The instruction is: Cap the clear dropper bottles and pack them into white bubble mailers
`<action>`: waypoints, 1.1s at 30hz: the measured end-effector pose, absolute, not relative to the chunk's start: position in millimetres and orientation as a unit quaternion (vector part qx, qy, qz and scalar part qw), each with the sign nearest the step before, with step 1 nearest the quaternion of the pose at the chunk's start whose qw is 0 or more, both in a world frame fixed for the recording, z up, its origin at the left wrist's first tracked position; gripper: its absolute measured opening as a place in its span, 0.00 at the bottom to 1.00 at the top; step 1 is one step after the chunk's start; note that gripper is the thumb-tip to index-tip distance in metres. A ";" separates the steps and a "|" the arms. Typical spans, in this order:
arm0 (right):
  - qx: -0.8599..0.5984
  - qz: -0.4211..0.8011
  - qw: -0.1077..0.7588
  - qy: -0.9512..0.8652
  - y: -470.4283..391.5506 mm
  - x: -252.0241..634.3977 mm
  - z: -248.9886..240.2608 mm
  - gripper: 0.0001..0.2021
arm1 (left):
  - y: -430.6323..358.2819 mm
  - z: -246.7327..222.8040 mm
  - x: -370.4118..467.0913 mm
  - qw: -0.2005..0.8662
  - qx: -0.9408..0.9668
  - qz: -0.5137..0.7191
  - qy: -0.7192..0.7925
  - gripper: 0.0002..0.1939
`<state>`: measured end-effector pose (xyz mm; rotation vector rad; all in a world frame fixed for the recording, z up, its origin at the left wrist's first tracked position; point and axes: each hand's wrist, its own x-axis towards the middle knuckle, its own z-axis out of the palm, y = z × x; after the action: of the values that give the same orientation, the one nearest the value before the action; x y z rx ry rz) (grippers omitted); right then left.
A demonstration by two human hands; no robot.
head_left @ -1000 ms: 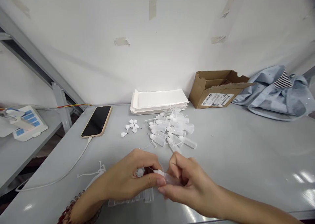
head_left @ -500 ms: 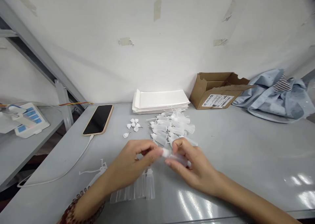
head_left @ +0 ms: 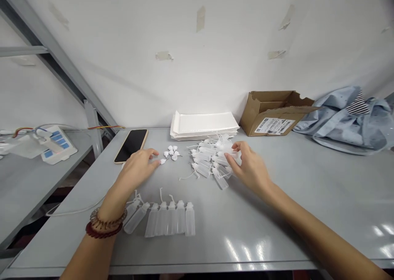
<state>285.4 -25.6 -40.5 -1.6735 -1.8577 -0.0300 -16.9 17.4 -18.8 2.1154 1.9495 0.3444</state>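
My left hand is over the left of the table, thumb and forefinger apart, with the thumb beside a white needle-tip cap. More white needle-tip caps lie in a small cluster to its right. At the right side of a heap of clear plastic squeeze bottles is my right hand; its fingers are parted around the heap's edge, and I see nothing gripped. One squeeze bottle points toward me at the heap's front. Nearer me, several capless-looking bottles lie side by side, strap caps at some necks.
A phone lies behind my left hand, with a white cable. Along the wall are stacked white trays, an open cardboard box and light blue cloth. A metal frame rises at left.
My hands have parted from the small bottle they held together. The left moved back and left to the caps, the right back to the heap. The view has shifted slightly.
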 end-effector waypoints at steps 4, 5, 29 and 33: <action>-0.617 -0.093 0.321 -0.713 -33.3 280.7 -38.0 0.10 | 17.1 -26.3 -12.8 0.138 0.755 0.097 0.633 0.20; -0.606 -0.112 0.330 -0.715 -35.7 278.7 -36.9 0.10 | 16.7 -27.2 -10.9 0.141 0.763 0.094 0.624 0.20; -0.425 0.257 0.180 -0.849 -110.3 215.9 -44.0 0.27 | 3.7 -16.9 -6.1 0.219 0.804 0.031 0.553 0.08; -0.424 0.256 0.169 -0.852 -110.1 214.7 -44.0 0.29 | 2.9 -11.5 -10.4 0.224 0.795 0.032 0.563 0.08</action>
<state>214.7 -110.1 -44.0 -1.2057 -2.4228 0.7276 -10.4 2.9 -11.5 2.1949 1.5527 0.0890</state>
